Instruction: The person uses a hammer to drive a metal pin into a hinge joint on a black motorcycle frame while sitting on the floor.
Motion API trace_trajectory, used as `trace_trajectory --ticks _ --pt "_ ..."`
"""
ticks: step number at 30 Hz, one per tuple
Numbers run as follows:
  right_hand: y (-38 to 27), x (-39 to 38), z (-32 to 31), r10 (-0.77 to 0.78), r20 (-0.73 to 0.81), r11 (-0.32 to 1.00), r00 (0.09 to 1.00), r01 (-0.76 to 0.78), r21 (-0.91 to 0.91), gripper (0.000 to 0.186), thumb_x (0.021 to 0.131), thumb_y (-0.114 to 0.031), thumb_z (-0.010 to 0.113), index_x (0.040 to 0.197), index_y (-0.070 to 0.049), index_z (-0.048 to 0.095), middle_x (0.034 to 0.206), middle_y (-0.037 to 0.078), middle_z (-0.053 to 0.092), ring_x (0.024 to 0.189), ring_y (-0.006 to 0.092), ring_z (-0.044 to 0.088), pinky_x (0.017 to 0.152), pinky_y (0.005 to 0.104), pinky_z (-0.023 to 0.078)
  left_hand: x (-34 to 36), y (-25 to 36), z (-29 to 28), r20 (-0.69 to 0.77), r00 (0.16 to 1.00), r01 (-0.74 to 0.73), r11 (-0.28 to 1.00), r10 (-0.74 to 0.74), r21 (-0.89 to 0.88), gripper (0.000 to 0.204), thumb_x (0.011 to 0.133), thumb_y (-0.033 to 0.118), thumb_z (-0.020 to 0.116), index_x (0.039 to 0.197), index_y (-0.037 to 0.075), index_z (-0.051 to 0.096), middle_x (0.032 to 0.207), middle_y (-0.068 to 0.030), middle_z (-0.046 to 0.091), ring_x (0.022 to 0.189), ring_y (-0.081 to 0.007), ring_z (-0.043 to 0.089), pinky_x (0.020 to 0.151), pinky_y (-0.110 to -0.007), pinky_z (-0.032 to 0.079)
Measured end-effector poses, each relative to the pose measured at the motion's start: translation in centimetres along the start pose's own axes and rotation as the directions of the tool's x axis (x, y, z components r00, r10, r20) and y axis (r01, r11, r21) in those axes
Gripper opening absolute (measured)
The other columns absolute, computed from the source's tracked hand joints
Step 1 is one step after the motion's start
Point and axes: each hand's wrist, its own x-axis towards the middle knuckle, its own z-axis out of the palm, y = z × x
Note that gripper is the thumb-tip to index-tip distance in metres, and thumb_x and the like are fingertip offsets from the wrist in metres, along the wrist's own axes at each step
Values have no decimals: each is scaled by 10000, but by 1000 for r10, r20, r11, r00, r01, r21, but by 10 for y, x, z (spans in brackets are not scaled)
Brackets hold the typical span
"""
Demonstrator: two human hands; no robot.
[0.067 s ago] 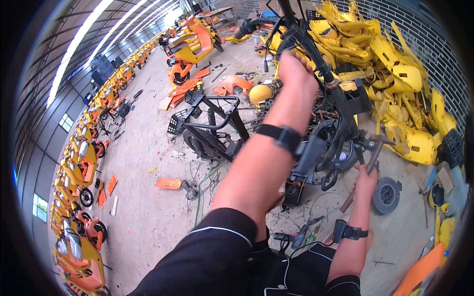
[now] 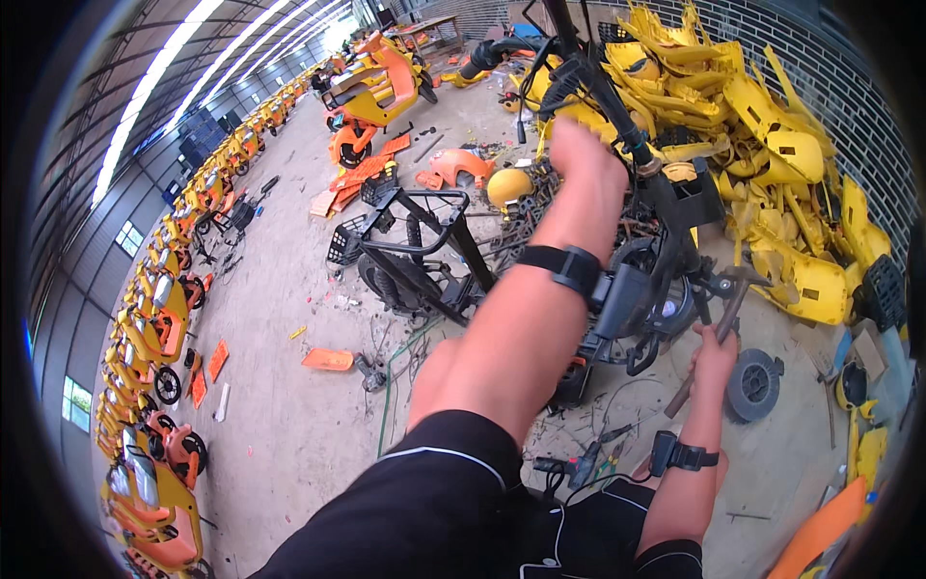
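In front of me stands a stripped black scooter frame (image 2: pixel 666 207) with its steering column and hanging cables. My left hand (image 2: pixel 585 159) is beside the column, smeared by motion. Its fingers are mostly hidden, so whether they touch or grip anything cannot be told. Lower right, my right hand (image 2: pixel 715 359) is closed around the handle of a hammer (image 2: pixel 681 398). The hammer's head is up, close to the lower part of the frame. Just right of that hand, a grey wheel-like disc (image 2: pixel 753 386) is on the floor.
Yellow body panels (image 2: pixel 772 145) are heaped against the brick wall. Left of my arm stands another black frame section (image 2: pixel 415 246). A power tool (image 2: pixel 582 468) lies near my legs. Orange panels (image 2: pixel 328 359) are on the floor, and rows of yellow scooters (image 2: pixel 164 328) line the left.
My left hand and forearm have shifted a little down and to the right along the column. My right hand with the hammer is nearly still.
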Motion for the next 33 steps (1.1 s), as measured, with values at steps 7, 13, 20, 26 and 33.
trace_trajectory --ticks 7,13,20,26,33 --pt "-12 -9 -5 12 3 1000 1000 -12 -2 189 977 -196 565 1083 -41 538 929 95 685 469 74 441 374 250 353 28 -86 -171 -52 985 173 879 -167 444 241 875 203 522 647 125 506 571 -25 474 462 -162 426 445 -332 288" --pt "-3 -9 -5 -132 -2 983 991 131 126 186 1045 -271 532 1063 -88 504 869 52 634 500 64 465 385 236 383 -1 -165 -274 100 992 -70 333 -73 940 437 892 366 617 1100 -14 672 1051 -220 717 1030 -352 683 913 -409 517" --pt "19 -23 -21 49 44 993 998 -53 109 245 1038 -379 540 971 -143 523 662 -34 441 437 74 397 357 245 319 -27 -229 -324 189 966 -34 637 -177 771 514 1041 447 452 1163 -8 660 1047 -242 664 951 -346 648 887 -412 490" --pt "36 -38 -44 95 -81 993 992 -89 74 297 1026 -425 544 922 -148 509 632 -35 428 420 74 392 345 246 313 -56 -236 -328 277 960 -222 481 -47 848 462 1043 413 464 1178 18 663 1271 -223 615 1212 -395 555 1031 -431 436" --pt "34 -71 -60 70 -171 997 983 -63 51 310 1023 -440 533 953 -139 512 640 -31 438 406 74 374 328 244 296 -88 -223 -329 241 970 -186 636 0 749 476 1019 319 545 1396 32 498 1408 -208 533 1334 -366 497 1104 -396 382"
